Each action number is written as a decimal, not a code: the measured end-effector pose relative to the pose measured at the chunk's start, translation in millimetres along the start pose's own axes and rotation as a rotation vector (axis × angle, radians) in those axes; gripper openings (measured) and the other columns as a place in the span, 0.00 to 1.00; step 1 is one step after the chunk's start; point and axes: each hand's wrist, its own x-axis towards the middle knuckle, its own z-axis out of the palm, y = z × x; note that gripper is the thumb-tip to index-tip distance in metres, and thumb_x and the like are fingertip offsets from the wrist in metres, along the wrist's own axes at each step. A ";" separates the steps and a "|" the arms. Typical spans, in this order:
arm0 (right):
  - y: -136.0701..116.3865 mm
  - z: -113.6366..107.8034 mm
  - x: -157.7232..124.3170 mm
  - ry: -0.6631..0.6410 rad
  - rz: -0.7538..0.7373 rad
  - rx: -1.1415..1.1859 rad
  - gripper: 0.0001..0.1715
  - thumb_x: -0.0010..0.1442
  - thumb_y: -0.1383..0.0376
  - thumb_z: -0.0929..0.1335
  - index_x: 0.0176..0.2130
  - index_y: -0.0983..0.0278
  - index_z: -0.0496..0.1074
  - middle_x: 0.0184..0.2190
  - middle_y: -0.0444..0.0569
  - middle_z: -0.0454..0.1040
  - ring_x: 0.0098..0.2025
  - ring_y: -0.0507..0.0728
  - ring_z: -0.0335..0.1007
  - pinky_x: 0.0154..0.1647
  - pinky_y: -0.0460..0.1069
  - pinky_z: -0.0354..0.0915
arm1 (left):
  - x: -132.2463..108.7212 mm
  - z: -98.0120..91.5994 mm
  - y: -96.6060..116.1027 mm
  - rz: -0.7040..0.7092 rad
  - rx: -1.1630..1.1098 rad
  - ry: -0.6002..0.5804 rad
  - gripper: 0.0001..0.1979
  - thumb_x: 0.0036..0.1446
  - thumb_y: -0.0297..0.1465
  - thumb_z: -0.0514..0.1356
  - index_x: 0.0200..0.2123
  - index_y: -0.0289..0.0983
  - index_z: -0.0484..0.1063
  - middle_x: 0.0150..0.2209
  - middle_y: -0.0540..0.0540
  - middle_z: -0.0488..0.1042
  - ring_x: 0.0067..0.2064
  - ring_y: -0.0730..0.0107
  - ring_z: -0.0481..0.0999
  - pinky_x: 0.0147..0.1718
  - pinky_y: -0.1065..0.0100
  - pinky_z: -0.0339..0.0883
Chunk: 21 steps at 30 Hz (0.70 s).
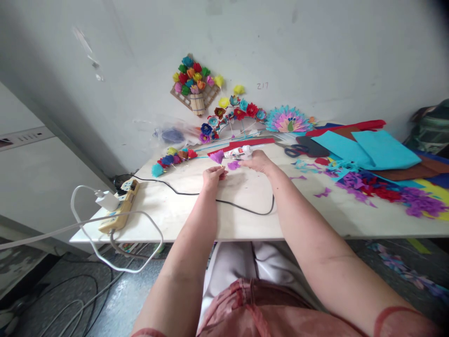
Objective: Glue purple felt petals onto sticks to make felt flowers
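My left hand [213, 175] pinches the short stem of a purple paper flower [217, 157], which stands upright above the fingers. In my right hand [258, 162] is a white glue gun [238, 152], its nozzle end pointing left toward the flower. A loose purple paper petal [233, 165] shows just below the glue gun, by my right fingertips; whether the fingers touch it I cannot tell. Between my forearms a black cord [242, 207] loops over the pale tabletop [245, 227].
Finished paper flowers [173, 159] lie on the left, near a power strip [119, 213] with a white charger. At the right are scissors [296, 150], blue paper sheets [382, 150] and purple scraps [424, 200]. A flower arch [233, 112] stands against the wall.
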 end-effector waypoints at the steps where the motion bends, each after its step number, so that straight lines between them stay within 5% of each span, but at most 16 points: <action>1: 0.1 0.5 0.0 0.013 -0.023 -0.003 0.16 0.43 0.60 0.72 0.34 0.64 0.76 0.35 0.48 0.77 0.41 0.59 0.71 0.38 0.47 0.64 | 0.3 0.0 -0.3 -0.002 -0.002 0.002 0.17 0.32 0.35 0.69 0.25 0.30 0.72 0.21 0.44 0.74 0.19 0.77 0.67 0.21 0.72 0.62; 21: 1.6 2.4 1.8 0.021 -0.059 -0.039 0.17 0.45 0.58 0.70 0.32 0.68 0.76 0.29 0.51 0.76 0.35 0.59 0.71 0.32 0.47 0.63 | 1.0 -0.5 -0.7 -0.008 -0.023 -0.008 0.16 0.33 0.35 0.68 0.25 0.30 0.72 0.21 0.44 0.74 0.19 0.77 0.67 0.22 0.72 0.61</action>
